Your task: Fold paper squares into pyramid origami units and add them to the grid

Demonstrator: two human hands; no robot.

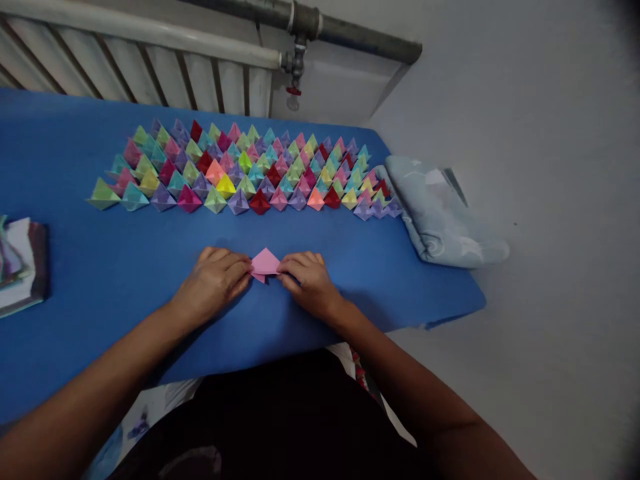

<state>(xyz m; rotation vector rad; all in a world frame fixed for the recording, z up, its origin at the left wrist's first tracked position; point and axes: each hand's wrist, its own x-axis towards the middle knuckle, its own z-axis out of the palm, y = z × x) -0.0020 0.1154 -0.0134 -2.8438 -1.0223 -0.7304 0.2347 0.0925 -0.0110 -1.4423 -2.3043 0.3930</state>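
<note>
Between my two hands is a folded piece of pink paper (265, 262), its pointed tip facing away from me and a small flap hanging at the lower edge. My left hand (216, 277) pinches its left corner, thumb and fingers closed. On the opposite corner my right hand (309, 280) closes its fingertips in the same way. Beyond the hands, rows of folded paper boats (239, 201) in many colours stand close together on the blue tabletop (165, 250).
At the right end of the rows lies a folded grey-blue cloth (435, 213) with a small item on top. A box (37, 260) holding coloured paper sits at the left edge. Behind the table are a white radiator (150, 73) and a pipe with a red-handled valve (294, 91).
</note>
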